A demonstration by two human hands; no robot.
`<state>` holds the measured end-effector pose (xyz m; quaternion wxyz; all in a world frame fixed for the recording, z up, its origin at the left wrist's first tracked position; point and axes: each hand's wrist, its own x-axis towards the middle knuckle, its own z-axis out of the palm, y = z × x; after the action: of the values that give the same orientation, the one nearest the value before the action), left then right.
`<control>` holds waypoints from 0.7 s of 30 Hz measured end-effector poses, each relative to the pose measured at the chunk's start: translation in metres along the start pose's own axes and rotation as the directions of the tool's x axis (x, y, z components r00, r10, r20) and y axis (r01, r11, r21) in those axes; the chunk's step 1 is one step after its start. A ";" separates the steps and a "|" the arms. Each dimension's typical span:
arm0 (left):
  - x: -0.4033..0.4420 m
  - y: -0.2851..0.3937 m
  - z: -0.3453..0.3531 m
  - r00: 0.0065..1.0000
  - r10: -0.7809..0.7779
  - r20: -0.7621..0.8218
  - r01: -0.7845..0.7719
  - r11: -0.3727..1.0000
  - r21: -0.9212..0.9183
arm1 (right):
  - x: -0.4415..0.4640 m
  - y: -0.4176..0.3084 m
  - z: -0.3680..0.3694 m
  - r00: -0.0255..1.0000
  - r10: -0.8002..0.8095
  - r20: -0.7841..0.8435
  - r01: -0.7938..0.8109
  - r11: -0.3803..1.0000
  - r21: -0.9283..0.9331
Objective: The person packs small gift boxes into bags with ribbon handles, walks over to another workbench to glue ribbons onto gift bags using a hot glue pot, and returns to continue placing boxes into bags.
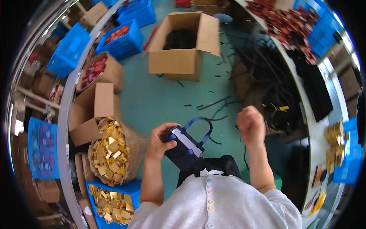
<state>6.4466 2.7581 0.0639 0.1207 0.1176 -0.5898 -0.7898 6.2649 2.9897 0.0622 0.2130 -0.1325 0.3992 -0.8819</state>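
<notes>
A small dark navy gift bag [182, 155] with blue ribbon handles is in my left hand [162, 140], in front of my waist. My thumb lies over its near side, and the other fingers are behind it. A white edge or lining shows along its opening, and one ribbon loop stands up to the right. My right hand [251, 124] is raised on the right, apart from the bag, with its fingers curled. Whatever those fingers hold, if anything, is too small or blurred to make out.
A cardboard box [171, 63] with black material stands ahead. On the left are a sack [133, 152] and a blue crate [135, 191] of small gold boxes. Black strips [274, 84] pile up on the right, beside a long workbench [310, 152]. Loose strips litter the green floor [152, 103].
</notes>
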 end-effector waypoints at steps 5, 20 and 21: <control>0.005 0.001 -0.073 0.939 0.014 -0.344 -0.009 1.000 0.015 | 0.102 0.044 -0.006 0.929 0.231 -0.289 -0.215 0.973 0.085; 0.207 0.091 -0.275 0.920 -0.066 -0.387 0.122 0.985 0.123 | 0.358 0.253 0.245 -0.051 0.749 0.661 -0.122 0.652 -0.748; 0.214 0.094 -0.291 0.909 -0.054 -0.412 0.132 0.978 0.164 | 0.369 0.270 0.253 -0.054 0.716 0.696 -0.135 0.685 -0.716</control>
<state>6.3454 2.3986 0.0644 0.1909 0.3177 -0.6177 -0.6936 6.1176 2.4884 0.0439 0.6559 -0.5747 0.3629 -0.3283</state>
